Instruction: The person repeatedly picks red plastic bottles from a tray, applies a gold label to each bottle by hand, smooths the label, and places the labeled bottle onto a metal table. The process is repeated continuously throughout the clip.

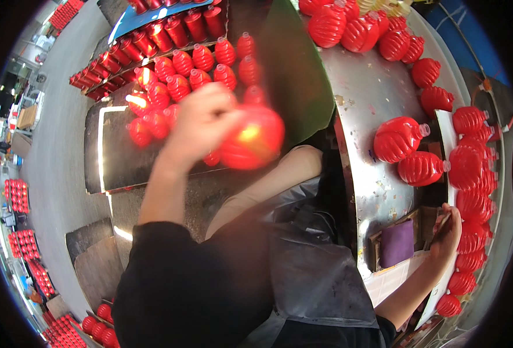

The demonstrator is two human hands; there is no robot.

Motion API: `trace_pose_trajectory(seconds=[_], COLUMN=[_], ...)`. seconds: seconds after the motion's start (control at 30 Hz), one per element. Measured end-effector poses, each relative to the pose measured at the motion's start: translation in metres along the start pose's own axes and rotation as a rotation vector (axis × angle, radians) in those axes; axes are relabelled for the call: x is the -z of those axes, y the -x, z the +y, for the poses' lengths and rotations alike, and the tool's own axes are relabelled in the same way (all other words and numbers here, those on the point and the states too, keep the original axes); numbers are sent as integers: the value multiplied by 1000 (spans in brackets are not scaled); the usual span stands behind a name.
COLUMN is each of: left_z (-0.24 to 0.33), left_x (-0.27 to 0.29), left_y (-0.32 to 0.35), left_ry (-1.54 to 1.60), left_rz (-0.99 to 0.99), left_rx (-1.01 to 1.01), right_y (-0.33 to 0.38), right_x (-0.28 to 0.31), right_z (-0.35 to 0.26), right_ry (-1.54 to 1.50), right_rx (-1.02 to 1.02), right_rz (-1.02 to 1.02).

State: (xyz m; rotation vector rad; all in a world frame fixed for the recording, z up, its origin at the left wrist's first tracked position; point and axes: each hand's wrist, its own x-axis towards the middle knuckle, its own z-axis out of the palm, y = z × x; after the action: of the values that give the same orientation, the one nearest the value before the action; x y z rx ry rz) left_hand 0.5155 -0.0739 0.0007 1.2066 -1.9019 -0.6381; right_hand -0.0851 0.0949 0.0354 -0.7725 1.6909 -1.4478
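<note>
The shiny metal bench (pixel 378 93) was the biggest thing, curving down the right side, and everything else is told from it. To the left of the bench, lower down, sat a dark tray (pixel 117 156) with many small red bottles (pixel 178 72) standing in rows. Along the far edge of the bench ran a line of round red ribbed bottles (pixel 471 174), and two more ribbed bottles (pixel 407 153) lay on their sides on the bare metal, their necks pointing right. The left hand (pixel 201 124) was up in the air to the left of the bench, above the tray. Its fingers were wrapped around a red ribbed bottle (pixel 252 138), which was blurry. The bottle stuck out to the right of the fingers, toward the bench, and I could not tell which way its neck pointed. The left hand was the only hand near this bottle. The right hand (pixel 447 235) was at the near end of the bench, beside a small purple pad (pixel 397 243). Its fingers were curled around something thin and dark, but I could not tell what.
</note>
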Motion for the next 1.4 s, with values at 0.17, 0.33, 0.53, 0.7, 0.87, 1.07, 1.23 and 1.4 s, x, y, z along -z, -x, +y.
trace_pose_trajectory(seconds=[0.17,0.33,0.53,0.7,0.87,1.07,1.23,1.4], left_z=[-98,-199,-281,-329,-329,-281,-244,-192], left_x=[100,121,88,70,69,57,8,-63], left_y=[98,176,238,262,252,181,76,-74], left_ry=[-648,-792,-820,-919,-865,-967,-785,-338], left_rz=[320,270,316,238,186,264,285,357], left_rx=[559,1076,853,870,896,785,555,198], right_y=[-65,-106,-124,-105,-93,-83,-23,113], right_x=[-69,-102,-128,-151,-188,-216,-118,108], right_z=[2,1,-2,-6,-29,-33,-15,-11], right_ry=[558,992,1089,1085,1043,1326,695,-44], right_rx=[359,496,463,466,514,430,431,272], right_rz=[140,67,-188,-82,-70,8,23,530])
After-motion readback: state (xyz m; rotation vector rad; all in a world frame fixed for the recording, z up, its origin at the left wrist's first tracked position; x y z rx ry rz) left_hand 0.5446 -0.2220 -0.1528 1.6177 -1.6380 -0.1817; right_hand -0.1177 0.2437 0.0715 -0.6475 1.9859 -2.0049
